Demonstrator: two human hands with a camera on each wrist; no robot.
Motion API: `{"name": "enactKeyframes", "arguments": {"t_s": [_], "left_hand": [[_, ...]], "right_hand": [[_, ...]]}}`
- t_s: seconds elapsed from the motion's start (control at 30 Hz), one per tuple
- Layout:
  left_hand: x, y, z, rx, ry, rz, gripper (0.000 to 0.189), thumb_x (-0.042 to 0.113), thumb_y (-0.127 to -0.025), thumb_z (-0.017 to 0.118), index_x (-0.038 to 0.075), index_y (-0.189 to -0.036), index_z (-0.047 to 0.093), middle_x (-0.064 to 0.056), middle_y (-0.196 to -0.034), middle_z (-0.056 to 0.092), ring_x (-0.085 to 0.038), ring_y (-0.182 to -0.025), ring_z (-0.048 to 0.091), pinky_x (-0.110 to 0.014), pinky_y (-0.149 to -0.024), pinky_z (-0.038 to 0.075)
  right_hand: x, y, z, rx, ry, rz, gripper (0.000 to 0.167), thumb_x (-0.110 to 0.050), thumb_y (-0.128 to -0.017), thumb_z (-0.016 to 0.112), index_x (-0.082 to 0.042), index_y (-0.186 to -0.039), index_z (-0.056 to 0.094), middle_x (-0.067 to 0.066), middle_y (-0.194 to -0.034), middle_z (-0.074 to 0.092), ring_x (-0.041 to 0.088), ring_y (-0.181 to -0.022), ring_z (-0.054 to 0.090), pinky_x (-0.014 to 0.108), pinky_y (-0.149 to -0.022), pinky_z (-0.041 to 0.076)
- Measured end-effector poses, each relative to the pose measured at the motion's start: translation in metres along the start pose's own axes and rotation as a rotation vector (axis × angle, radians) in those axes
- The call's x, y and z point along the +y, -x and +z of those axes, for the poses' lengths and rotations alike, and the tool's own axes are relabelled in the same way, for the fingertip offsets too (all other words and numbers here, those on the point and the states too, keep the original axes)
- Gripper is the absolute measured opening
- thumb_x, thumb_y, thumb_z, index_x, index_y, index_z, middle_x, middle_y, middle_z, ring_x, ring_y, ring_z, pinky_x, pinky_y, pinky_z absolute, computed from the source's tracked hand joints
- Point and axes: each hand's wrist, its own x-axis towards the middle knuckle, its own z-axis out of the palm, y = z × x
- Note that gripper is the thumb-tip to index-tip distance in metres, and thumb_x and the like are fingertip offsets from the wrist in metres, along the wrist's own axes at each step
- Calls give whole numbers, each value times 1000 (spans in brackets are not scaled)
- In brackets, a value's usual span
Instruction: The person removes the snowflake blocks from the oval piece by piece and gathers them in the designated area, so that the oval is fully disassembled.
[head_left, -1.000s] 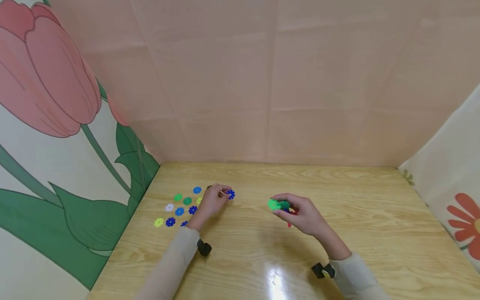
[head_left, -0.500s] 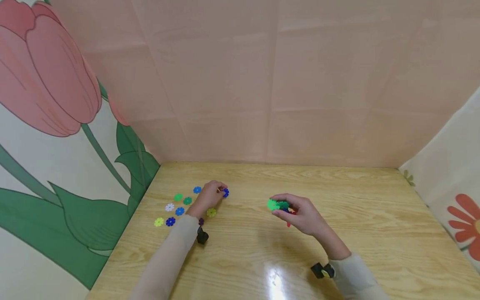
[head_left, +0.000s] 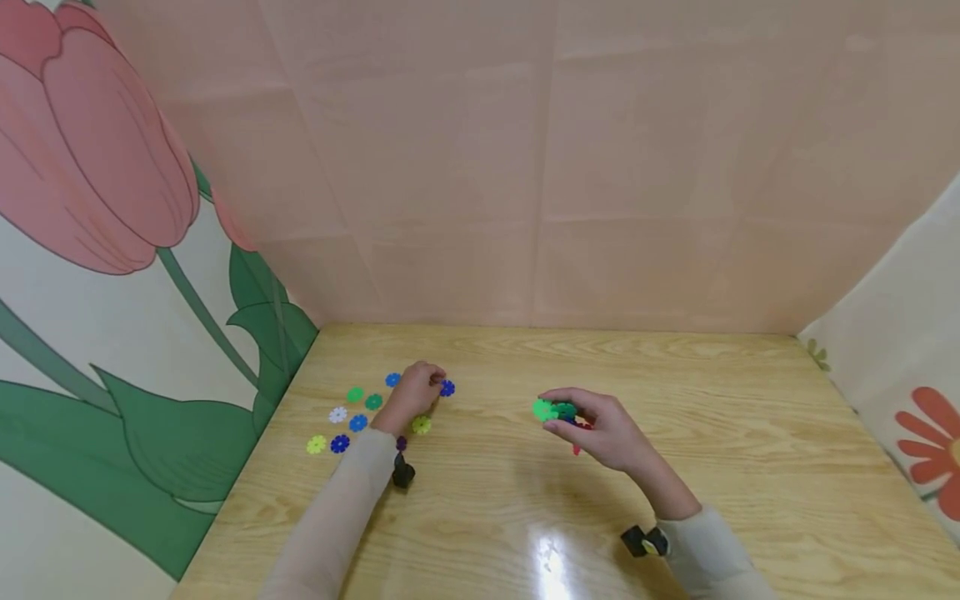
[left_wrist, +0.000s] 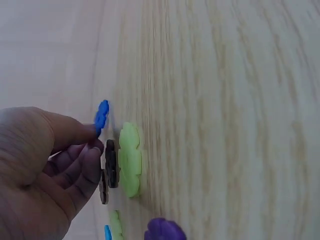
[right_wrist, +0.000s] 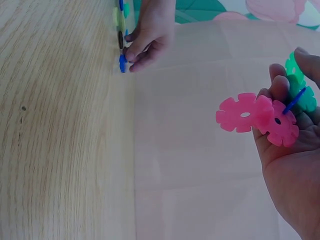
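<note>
My left hand (head_left: 412,395) is at the far left of the table, thumb and fingertips at the edge of a blue notched flower disc (left_wrist: 101,117). In the left wrist view that disc is tilted, close over the tabletop. My right hand (head_left: 609,429) grips a cluster of interlocked flower discs above the middle of the table. Its light green disc (head_left: 545,410) and dark green disc (right_wrist: 305,100) sit between thumb and fingers. Two pink discs (right_wrist: 245,114) stick out from the palm, with a blue disc (right_wrist: 294,101) seen edge-on joining the pieces.
Loose flower discs lie around my left hand: a yellow-green disc (left_wrist: 130,160), a dark brown disc (left_wrist: 111,164), a purple disc (left_wrist: 165,230), a white disc (head_left: 338,415) and several others. The wooden table (head_left: 480,508) meets a pink cloth backdrop (head_left: 540,167) behind.
My left hand has shifted left and slightly back with the blue disc, uncovering a yellow-green and a purple disc near the wrist. The right hand and its cluster stay almost still.
</note>
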Motion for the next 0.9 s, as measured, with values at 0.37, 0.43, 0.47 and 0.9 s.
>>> {"name": "enactKeyframes", "arguments": {"t_s": [0.37,0.43,0.47,0.9], "left_hand": [[25,16,-4,53,61,125,23,16,-101,63,7,-120,71,-6,-106,65,-19,-95,63,-36,-82,55],[35,22,-5,61,81,156,23,19,-102,63,8,-120,71,-6,-107,66,-19,-96,64,-35,-82,56],[40,24,-5,65,89,171,23,20,-102,62,7,-120,71,-6,-108,66,-19,-96,64,-35,-83,56],[96,68,-11,94,263,347,24,28,-105,58,12,-116,72,0,-108,69,-12,-92,64,-25,-79,55]], "right_hand": [[1,-2,1,-65,-56,61,30,-4,-99,64,-4,-129,65,10,-98,67,14,-67,58,27,-54,51],[2,-3,1,-84,-79,55,31,-3,-100,62,-2,-131,63,14,-100,67,15,-69,60,28,-54,52],[2,-3,0,-94,-90,50,32,-2,-100,61,0,-132,62,17,-101,67,15,-70,60,28,-55,52],[3,-4,1,-87,-58,-58,36,7,-99,58,2,-134,60,13,-107,67,7,-80,63,28,-55,54]]}}
